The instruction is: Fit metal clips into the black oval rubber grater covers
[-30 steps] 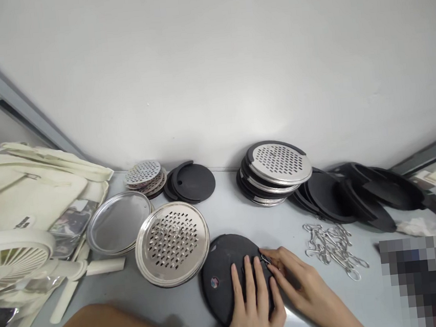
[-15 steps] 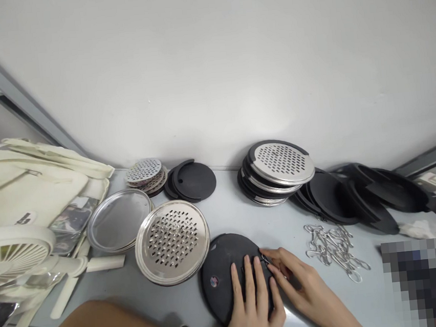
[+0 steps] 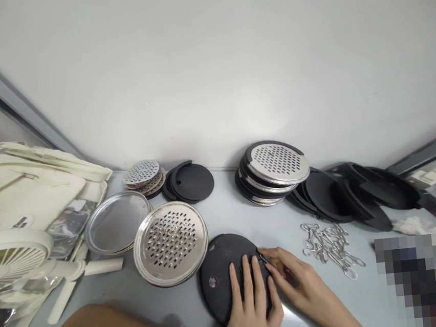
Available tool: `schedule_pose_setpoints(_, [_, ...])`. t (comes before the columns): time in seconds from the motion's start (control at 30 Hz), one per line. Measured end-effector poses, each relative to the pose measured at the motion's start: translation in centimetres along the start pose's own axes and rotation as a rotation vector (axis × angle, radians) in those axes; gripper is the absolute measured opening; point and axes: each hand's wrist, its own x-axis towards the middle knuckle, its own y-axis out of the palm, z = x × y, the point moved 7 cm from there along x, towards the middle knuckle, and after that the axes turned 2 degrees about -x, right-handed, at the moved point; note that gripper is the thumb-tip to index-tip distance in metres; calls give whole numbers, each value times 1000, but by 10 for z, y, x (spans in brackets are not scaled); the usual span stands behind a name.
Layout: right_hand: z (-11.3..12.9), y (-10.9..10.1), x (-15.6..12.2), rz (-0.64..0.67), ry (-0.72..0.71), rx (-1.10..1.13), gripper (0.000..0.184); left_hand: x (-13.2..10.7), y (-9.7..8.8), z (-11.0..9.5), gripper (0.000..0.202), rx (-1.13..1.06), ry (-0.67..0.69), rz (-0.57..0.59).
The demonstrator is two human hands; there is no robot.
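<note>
A round black plastic disc (image 3: pixel 223 255) with a small round sticker lies on the table in front of me. My left hand (image 3: pixel 250 304) rests flat on it, fingers stretched out and slightly apart. At the disc's right edge, my right hand (image 3: pixel 301 281) pinches a small metal wire clip (image 3: pixel 263 258) between thumb and index finger; the clip touches the edge and is partly covered by the fingers. To the right sits a loose heap of similar wire clips (image 3: pixel 332 247). Just left of the disc is a stack of round metal grater plates (image 3: pixel 170 242).
Plain metal discs (image 3: pixel 118 222), smaller grater plates (image 3: pixel 142 172) and black discs (image 3: pixel 194 182) stand at back left. Graters in black holders (image 3: pixel 277 163) are stacked behind, with black parts (image 3: pixel 327 194) alongside. A white fan (image 3: pixel 13 255) and cream bag (image 3: pixel 31 191) occupy the left.
The whole view has shifted slightly. Both hands, the disc and the pinched wire clip keep the same positions relative to each other.
</note>
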Motion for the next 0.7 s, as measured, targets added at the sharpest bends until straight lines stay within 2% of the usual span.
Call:
schedule_pose_setpoints(0.13, [0, 1, 0, 21, 20, 4, 26, 1, -1, 2, 37, 5, 5, 12])
schedule_pose_setpoints(0.3, [1, 1, 0, 41, 31, 38, 26, 2, -6, 3, 39, 16, 84, -17])
schedule_pose_setpoints(0.4, [1, 2, 0, 45, 36, 50, 26, 3, -6, 8, 37, 2, 47, -6])
schedule_pose_setpoints(0.57, [1, 3, 0, 46, 41, 70, 26, 3, -9, 6, 38, 10, 110, -34])
schedule_pose_setpoints(0.7, [1, 3, 0, 53, 51, 77, 26, 2, -6, 5, 38, -4, 74, -17])
